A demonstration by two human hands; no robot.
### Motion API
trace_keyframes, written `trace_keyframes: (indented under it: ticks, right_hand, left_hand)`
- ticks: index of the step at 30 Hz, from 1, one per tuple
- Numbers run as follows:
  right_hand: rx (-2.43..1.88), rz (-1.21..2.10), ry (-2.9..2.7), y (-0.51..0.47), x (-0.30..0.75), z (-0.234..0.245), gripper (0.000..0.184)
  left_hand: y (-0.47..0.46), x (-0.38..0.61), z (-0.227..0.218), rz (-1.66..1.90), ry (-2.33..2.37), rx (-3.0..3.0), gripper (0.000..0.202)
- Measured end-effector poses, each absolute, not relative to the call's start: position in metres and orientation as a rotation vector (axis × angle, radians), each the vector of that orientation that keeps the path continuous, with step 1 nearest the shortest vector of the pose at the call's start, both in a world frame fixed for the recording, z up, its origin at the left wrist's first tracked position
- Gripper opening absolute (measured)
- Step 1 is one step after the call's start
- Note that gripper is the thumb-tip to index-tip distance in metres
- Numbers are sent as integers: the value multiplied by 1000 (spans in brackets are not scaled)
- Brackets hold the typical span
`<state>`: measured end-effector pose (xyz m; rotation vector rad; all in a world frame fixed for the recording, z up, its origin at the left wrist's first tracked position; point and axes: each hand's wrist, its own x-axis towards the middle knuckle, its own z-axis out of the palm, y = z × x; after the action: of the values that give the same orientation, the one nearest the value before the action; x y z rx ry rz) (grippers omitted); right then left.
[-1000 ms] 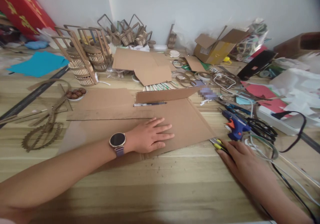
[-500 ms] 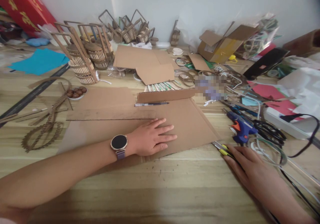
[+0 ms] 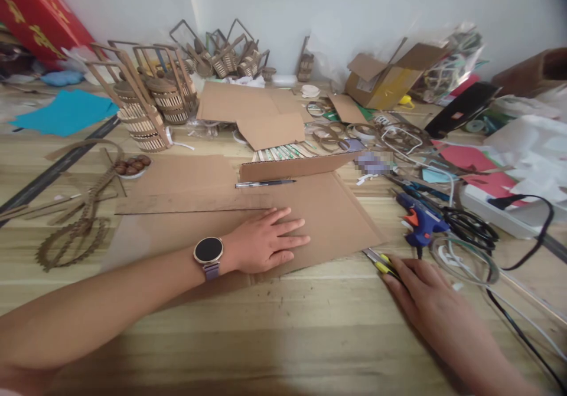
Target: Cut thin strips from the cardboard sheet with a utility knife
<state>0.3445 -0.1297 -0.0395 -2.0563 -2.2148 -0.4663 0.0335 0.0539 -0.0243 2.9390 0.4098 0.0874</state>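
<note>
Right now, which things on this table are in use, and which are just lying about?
In use: left hand flat on the cardboard sheet; right hand touching the yellow-handled tool.
Lying about: pen, glue gun, scissors, cardboard baskets, blue paper.

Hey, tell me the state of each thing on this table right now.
Left hand: flat on the cardboard sheet.
Right hand: open, fingertips on the yellow-handled tool.
Pen: lying on the cardboard sheet.
Glue gun: lying on the table, untouched.
Cardboard box: flaps open.
</note>
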Motion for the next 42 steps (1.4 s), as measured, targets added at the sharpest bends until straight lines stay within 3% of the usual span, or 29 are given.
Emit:
trace_keyframes:
  ticks: [10, 17, 30, 42]
  right_hand:
    - [-2050, -599, -2233, -133, 321, -40, 49]
    - [-1884, -737, -2466, -146, 308, -40, 34]
    - [-2134, -713, -2158, -118, 301, -31, 44]
    - [-2042, -678, -2197, -120, 290, -30, 46]
  left_hand:
    - [54, 34, -25, 94, 408, 2927, 48]
    - [54, 33, -27, 117, 409, 2923, 48]
    - [53, 47, -25, 98, 517, 2872, 49]
    - [52, 47, -26, 133, 549, 2866, 48]
